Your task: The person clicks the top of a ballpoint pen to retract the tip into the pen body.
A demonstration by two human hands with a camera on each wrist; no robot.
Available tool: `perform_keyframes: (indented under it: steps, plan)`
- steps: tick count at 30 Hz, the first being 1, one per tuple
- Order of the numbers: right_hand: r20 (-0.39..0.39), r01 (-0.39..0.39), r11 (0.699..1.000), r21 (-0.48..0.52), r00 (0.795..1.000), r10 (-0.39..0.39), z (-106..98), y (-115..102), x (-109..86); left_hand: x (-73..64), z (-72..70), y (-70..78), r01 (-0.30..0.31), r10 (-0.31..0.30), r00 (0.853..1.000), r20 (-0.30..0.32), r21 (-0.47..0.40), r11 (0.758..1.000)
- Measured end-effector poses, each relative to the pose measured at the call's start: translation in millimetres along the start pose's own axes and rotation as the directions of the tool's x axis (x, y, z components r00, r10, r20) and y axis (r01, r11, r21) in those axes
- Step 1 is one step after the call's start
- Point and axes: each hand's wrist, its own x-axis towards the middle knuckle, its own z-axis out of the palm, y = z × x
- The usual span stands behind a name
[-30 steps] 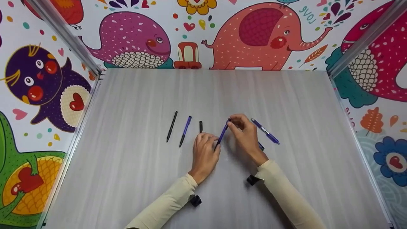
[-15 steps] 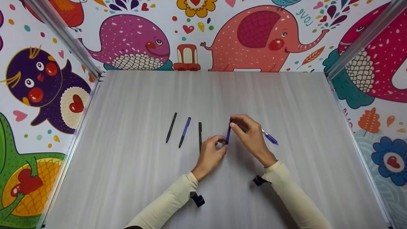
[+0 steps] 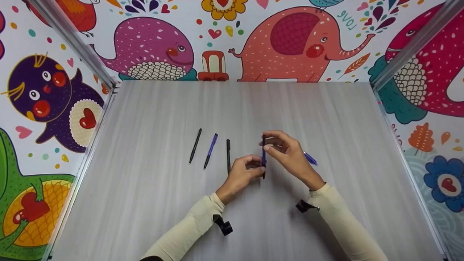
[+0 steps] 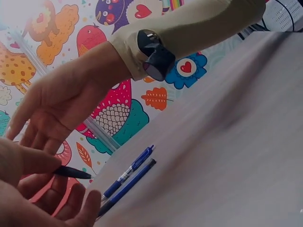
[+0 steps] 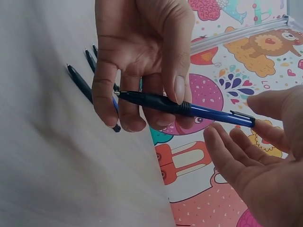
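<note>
A blue retractable pen with a black grip is held off the table between both hands. My left hand pinches its black grip between thumb and fingers; in the right wrist view the metal tip pokes out past them. A fingertip of my right hand touches the clip end, while the thumb stands apart from the barrel and the other fingers reach out loosely. Left of the hands lie a black pen, a blue and black pen and another black pen, partly behind my left hand.
Right of my right hand lies a blue and white pen, mostly covered in the head view. Beside it a blue pen shows only in the left wrist view. Printed walls edge the grey table at back and sides.
Both hands have moved right with the held pen, which has swung from slanted to nearly straight toward me. My right hand's fingers have loosened around its end and now cover more of the right-hand pens.
</note>
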Motion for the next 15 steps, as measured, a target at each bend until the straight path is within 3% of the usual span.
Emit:
perform_keyframes:
  steps: [4, 8, 15]
  plan:
    - [0.044, -0.02, 0.999, 0.042, 0.999, 0.018, -2.1, -3.1, -1.4, -2.2, -0.5, 4.6, 0.088, -0.081, 0.995, 0.049, -0.146, 0.985]
    - [0.06, -0.025, 0.999, 0.032, 0.998, 0.023, -3.2, -4.9, -3.3, -3.4, -1.2, 6.9, 0.143, -0.126, 0.988, 0.088, -0.225, 0.964]
    - [0.052, -0.052, 0.999, -0.002, 0.997, 0.052, -3.6, -3.9, -7.5, -4.2, -0.3, 5.6, 0.165, -0.135, 0.983, 0.124, -0.283, 0.945]
